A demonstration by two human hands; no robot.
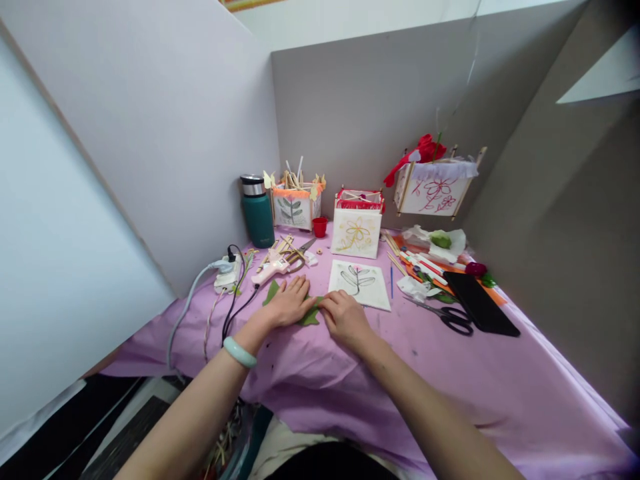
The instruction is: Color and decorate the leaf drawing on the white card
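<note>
A dark green piece with pointed edges, like a leaf of paper or cloth (310, 319), lies on the purple tablecloth (395, 393) in front of me. My left hand (290, 302) rests flat over it with fingers stretched out, hiding its middle. At its right end, the curled fingers of my right hand (346, 320) pinch the edge. Just beyond my right hand is a white panel (359, 283) with a drawn plant. A pink glue gun (271, 268) lies past my left hand.
Scissors (455, 319) and a black phone-like slab (480, 303) lie right. Decorated boxes (356, 233) stand behind; another box (437, 190) hangs at upper right. A teal bottle (259, 217) and a power strip (227, 275) with cables are left. Grey walls enclose the table.
</note>
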